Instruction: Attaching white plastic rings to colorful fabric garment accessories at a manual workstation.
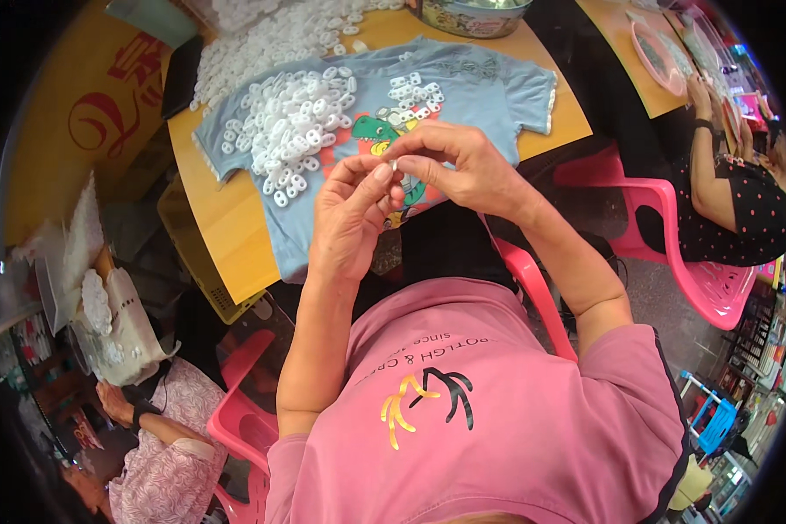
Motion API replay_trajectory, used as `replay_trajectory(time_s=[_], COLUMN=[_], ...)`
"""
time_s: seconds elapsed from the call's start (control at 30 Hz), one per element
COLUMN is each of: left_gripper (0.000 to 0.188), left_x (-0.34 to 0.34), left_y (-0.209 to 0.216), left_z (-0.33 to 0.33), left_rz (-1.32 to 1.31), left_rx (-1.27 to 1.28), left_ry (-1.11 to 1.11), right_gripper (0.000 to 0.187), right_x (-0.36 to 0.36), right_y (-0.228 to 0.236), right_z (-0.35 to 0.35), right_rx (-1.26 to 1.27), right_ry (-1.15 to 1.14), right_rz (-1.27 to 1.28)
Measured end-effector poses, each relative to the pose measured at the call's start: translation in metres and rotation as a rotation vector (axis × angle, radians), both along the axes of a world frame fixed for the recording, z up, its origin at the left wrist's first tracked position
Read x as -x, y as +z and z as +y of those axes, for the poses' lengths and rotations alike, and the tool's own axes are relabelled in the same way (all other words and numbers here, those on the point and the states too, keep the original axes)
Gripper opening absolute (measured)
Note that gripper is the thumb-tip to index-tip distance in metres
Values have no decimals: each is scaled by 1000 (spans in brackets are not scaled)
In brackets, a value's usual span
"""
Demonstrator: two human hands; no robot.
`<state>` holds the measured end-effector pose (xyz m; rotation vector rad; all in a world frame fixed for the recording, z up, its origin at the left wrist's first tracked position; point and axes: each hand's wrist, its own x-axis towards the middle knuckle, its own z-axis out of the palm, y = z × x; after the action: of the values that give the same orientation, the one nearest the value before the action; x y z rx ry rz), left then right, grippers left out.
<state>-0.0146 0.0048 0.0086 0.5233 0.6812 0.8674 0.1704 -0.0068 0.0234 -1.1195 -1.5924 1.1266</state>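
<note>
My left hand [351, 203] and my right hand [473, 171] meet over the near side of a light blue T-shirt [279, 223] spread on the table. Their fingertips pinch a small white plastic piece [394, 164] between them, mostly covered by the fingers. Left of my hands, on the shirt, lies a heap of white oval plastic pieces [299, 118], each with two holes. A smaller group of white pieces [416, 96] lies just beyond my fingers, beside the shirt's green dinosaur print [371, 129].
More white pieces [244, 48] cover the far left of the wooden table [223, 253]. A round tin [476, 16] stands at the far edge. Pink chairs [672, 210] stand around. One person [170, 437] sits at left, another [729, 201] at right by a second table with a pink tray [659, 57].
</note>
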Motion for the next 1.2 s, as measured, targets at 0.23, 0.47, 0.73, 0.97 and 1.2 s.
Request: replay_trajectory(time_s=[0.23,0.47,0.73,0.97,1.2], left_gripper=[20,22,20,20,17], left_x=[-8,-19,-23,-25,-30], left_y=[-1,-2,-6,-6,-9], left_z=[-7,-8,-2,-2,-7], left_rz=[236,312,307,276,224], left_rx=[-197,-322,-348,-329,-284], left_ry=[47,96,141,125,126], right_gripper=[17,17,17,16,15], right_x=[2,3,-4,-1,5], right_y=[-9,-15,-18,-19,-13], right_z=[-11,-19,-22,-21,-22], right_rx=[143,241,277,212,200], right_ry=[-60,-172,-195,-233,-286], right_rz=[181,309,300,276,396])
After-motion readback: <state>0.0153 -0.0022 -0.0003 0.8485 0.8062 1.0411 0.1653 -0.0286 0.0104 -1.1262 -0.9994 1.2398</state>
